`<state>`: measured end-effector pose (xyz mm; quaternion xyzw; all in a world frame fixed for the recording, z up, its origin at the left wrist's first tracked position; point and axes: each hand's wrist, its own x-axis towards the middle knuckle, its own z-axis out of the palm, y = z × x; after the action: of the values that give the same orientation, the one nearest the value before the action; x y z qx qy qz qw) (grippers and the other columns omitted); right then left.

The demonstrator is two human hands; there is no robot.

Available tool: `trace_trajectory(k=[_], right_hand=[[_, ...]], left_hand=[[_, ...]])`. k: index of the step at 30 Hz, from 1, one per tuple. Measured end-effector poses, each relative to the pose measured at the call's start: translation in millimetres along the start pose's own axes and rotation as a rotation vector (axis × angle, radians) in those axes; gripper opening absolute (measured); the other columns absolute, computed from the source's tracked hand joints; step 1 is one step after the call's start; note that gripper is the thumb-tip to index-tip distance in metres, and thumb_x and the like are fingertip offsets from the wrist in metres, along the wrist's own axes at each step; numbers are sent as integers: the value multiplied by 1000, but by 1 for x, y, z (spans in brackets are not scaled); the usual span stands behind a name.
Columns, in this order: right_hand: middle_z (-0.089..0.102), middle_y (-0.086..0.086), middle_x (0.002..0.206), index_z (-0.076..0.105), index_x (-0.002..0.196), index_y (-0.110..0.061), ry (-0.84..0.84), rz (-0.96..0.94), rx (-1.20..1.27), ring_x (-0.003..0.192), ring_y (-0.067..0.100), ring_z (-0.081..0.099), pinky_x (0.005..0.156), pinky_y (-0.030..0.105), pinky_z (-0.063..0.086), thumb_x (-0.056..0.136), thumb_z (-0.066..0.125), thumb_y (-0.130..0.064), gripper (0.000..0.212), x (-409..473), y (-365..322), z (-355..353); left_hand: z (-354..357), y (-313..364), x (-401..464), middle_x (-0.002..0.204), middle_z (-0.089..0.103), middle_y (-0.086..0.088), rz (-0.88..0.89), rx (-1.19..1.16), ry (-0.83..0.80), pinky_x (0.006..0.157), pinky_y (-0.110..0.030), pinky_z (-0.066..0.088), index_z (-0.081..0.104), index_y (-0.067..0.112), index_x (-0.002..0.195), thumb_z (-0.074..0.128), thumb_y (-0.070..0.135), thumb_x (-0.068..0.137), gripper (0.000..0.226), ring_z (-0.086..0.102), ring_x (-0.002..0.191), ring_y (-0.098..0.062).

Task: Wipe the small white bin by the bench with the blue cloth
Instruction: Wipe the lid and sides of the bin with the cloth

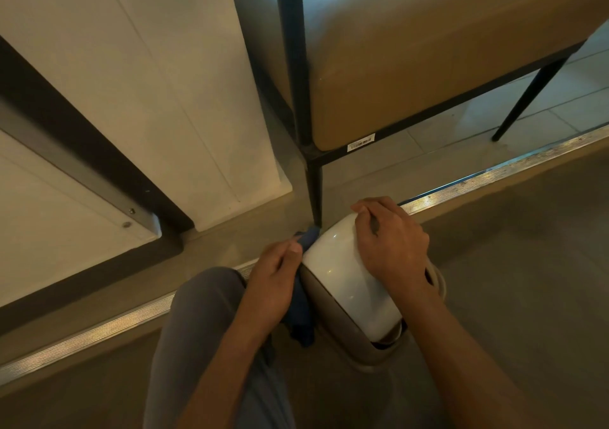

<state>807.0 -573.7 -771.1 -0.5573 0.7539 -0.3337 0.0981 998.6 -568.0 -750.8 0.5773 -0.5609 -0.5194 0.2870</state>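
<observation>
The grey floor [510, 264] carries the white bin [342, 273], bench legs [315, 191] and a metal threshold strip [494, 175].

Nothing can be read. A small white sticker [361, 142] with a barcode-like print sits on the bench [428, 49] frame's near corner, its characters too blurred.
</observation>
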Motion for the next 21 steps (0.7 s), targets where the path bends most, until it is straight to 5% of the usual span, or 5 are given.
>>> trace_trajectory(k=[7, 11, 17, 21], right_hand=[[64, -7, 115, 69, 109, -24, -22, -15, 15, 96, 12, 61, 75, 29, 44, 100, 50, -29, 22, 2, 4, -1], [63, -6, 117, 67, 113, -22, -47, -31, -7, 97, 11, 60, 78, 23, 37, 101, 49, -30, 23, 2, 4, -2], [63, -5, 120, 68, 116, -23, -78, -1, -17, 100, 10, 58, 79, 22, 35, 102, 46, -31, 27, 3, 2, -5], [64, -5, 120, 69, 116, -22, -102, 3, -3, 101, 13, 61, 77, 24, 38, 103, 46, -30, 28, 6, 2, -6]], left_hand=[[28, 2, -38, 137, 46, 11, 477, 606, 98, 99, -19, 37, 59, 32, 136, 42, 44, 103, 39, 43, 121, -7], [26, -14, -49, 138, 46, 11, 454, 593, 170, 100, -5, 27, 60, 33, 134, 40, 43, 103, 38, 43, 124, -8], [34, 21, 8, 129, 55, 5, 299, 633, 180, 88, -27, 41, 61, 27, 132, 40, 36, 105, 36, 45, 113, -14], [42, 18, -11, 132, 53, 4, 432, 684, 192, 87, -27, 46, 60, 27, 134, 41, 39, 103, 39, 47, 112, -15]])
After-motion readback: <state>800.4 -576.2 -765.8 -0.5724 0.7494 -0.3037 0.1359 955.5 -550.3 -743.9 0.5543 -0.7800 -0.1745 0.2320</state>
